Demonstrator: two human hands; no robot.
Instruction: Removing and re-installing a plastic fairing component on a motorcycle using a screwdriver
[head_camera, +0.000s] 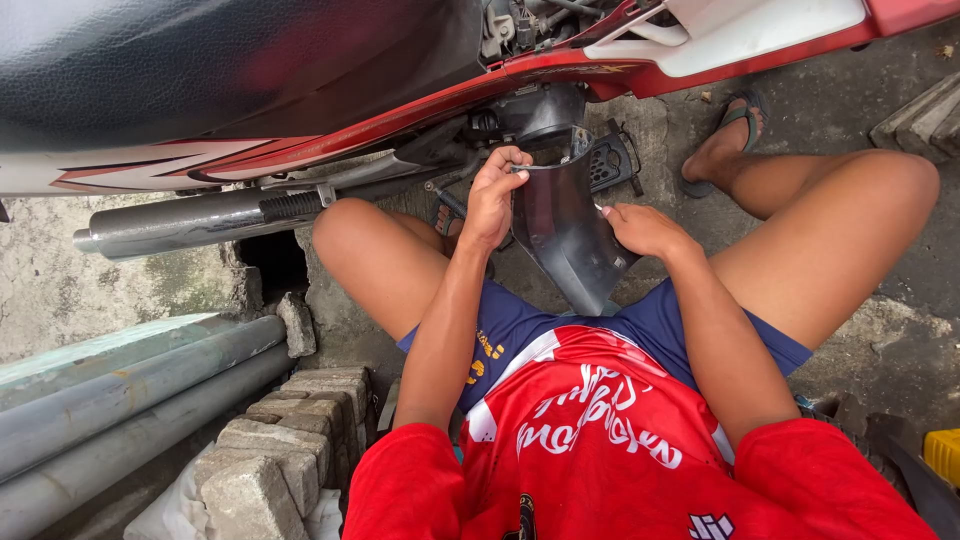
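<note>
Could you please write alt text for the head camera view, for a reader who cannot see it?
A seated person's left hand and right hand hold a black plastic cover beside a red motorcycle. Its chrome exhaust runs left, above grey pipes and stone blocks.

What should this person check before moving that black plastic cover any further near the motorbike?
1. Left hand grips the black cover at its top edge: ok.
2. Right hand holds the cover's other side: ok.
3. Cover free of the motorbike underside: cannot tell, its top sits right against the dark engine parts.
4. Exhaust pipe away from both hands: ok.
5. Knees away from the exhaust pipe: not ok, the left knee is close beside it.
6. Fasteners all out: cannot tell.
</note>
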